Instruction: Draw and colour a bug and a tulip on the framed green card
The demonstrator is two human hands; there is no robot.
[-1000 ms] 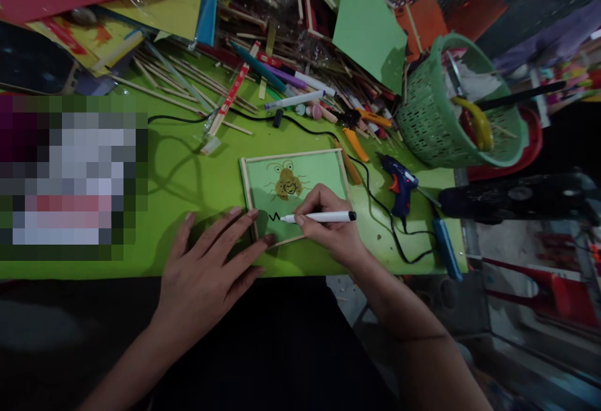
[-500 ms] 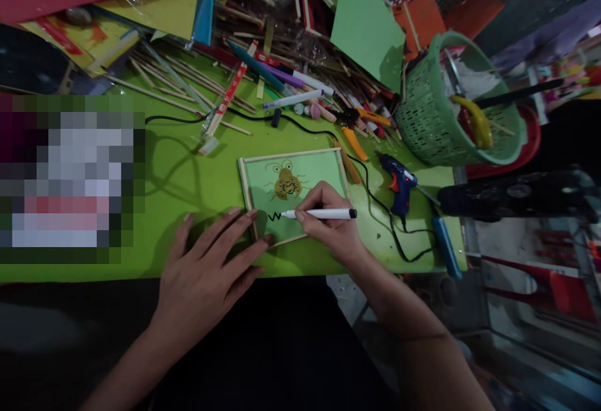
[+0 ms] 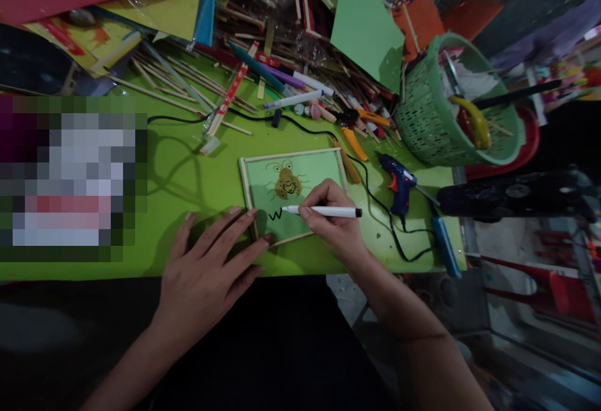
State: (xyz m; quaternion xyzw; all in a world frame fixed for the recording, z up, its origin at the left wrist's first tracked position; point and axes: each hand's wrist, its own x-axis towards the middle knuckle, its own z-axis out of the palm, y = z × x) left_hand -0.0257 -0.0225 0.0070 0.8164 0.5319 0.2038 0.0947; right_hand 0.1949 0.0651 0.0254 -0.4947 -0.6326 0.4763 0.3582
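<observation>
A green card (image 3: 300, 226) edged with thin wooden sticks lies on the table in front of me. On it is a brown bug drawing (image 3: 288, 184) with curled antennae, and below that a black "W" (image 3: 275, 214). My right hand (image 3: 331, 217) pinches a white marker (image 3: 335, 211), its tip at the upper right end of the letter. My left hand (image 3: 213, 261) lies with fingers spread, the fingertips touching the card's left and lower left frame.
To the right are a blue glue gun (image 3: 397, 182) with a black cord and a green basket (image 3: 422, 104) holding tools. Loose wooden sticks (image 3: 188, 76), pens and orange-handled pliers (image 3: 354, 142) spread behind the card. Coloured sheets (image 3: 369, 29) lie at the back. A blurred patch covers the left.
The marker tip has moved up and slightly right, and the last stroke of the "W" is longer. My left hand stays almost where it was.
</observation>
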